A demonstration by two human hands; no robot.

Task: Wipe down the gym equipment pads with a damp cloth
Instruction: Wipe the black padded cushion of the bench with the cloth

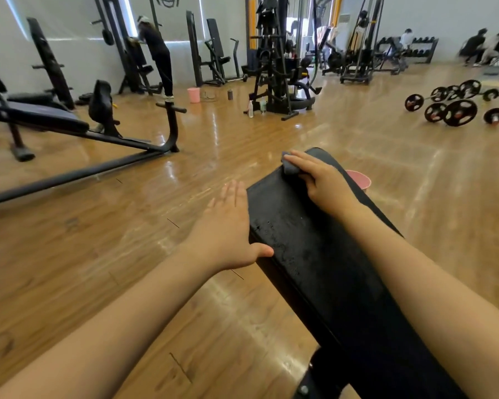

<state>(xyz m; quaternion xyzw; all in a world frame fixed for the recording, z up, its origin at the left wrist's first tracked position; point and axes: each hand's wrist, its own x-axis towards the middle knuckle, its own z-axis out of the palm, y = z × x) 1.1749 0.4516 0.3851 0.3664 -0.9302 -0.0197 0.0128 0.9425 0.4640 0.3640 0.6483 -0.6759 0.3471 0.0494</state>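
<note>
While the left hand [228, 226] lies flat with straight fingers along the left edge of the bench pad [308, 243], thumb hooked onto its top surface, it holds nothing and seems only to steady the bench. The pad is a long black cushion whose long axis runs from the person's body at the bottom right of the view away toward its far end near the middle. Damp speckles show on its near and middle stretch. Farther right and farther out, the right hand [321, 184] presses a small grey cloth [290, 165] against the pad's far left corner, fingers curled over it. The cloth sits at the far end, so most of the pad lies back toward the person along that axis. Judging by this, the right hand, already on the cloth, would draw it lengthwise toward the body. A pink bucket [359, 178] peeks out past the pad's right edge.
</note>
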